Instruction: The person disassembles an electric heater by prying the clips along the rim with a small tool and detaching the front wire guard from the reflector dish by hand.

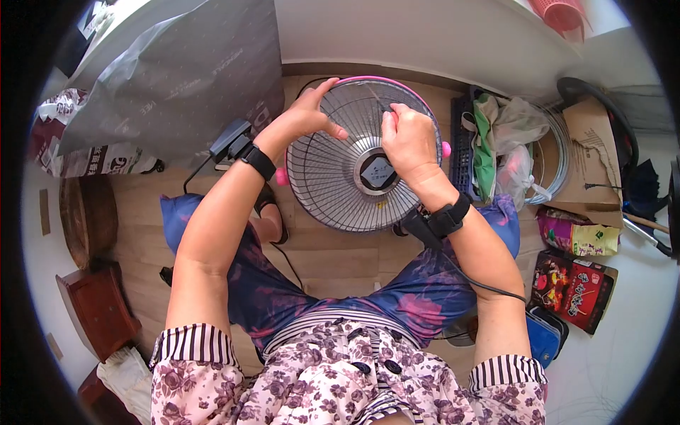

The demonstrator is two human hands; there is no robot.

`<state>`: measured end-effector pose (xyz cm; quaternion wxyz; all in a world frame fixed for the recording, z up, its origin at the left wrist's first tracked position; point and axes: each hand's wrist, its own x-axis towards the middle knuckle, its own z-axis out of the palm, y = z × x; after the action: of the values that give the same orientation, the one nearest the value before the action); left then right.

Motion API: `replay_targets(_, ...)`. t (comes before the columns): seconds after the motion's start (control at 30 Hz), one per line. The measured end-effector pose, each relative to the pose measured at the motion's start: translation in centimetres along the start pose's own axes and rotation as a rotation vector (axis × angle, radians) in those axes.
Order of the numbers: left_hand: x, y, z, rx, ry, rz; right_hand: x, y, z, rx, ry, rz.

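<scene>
A round dish heater (333,191) with a dark wire grille and a pink rim stands on the floor between my knees. Its centre carries a silver ring with a dark label, and pink knobs stick out at both sides. My left hand (312,113) is at the heater's upper left edge, with thumb and fingers spread apart. Over the grille's upper right part, my right hand (411,142) is closed in a pinch. Something small and dark shows at its fingertips, too small to name. Both wrists wear black straps with devices on them.
A grey plastic sheet (191,85) covers something at the upper left. On the right are a dark crate (462,152), plastic bags (520,124), a wire coil (559,170), cardboard (595,152) and a red box (572,289). A wooden box (99,308) sits left.
</scene>
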<state>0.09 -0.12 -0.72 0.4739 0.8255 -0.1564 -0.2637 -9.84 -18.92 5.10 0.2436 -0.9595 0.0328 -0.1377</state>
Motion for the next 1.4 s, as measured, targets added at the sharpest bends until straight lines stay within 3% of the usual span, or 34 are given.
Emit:
replay_targets(0.2, -0.1, 0.2, -0.3, 0.041, -0.011, -0.010, 1.3, -1.2, -3.3, -0.045, -0.040, -0.024)
replay_targets(0.33, -0.1, 0.1, -0.2, 0.040, -0.001, -0.009, 1.8, -0.6, -1.5, -0.036, 0.084, -0.194)
replay_targets(0.43, -0.3, 0.5, -0.2, 0.032, 0.004, -0.018, 2.0, -0.7, -0.8, -0.124, 0.049, -0.208)
replay_targets(1.13, -0.2, 0.4, -0.1, 0.081, -0.016, -0.019, 3.5, -2.1, -2.2, -0.208, -0.160, -0.040)
replay_targets(1.4, -0.5, 0.4, -0.3, 0.044, -0.027, -0.030, 4.6, -1.9, -2.1, -0.126, -0.136, -0.017)
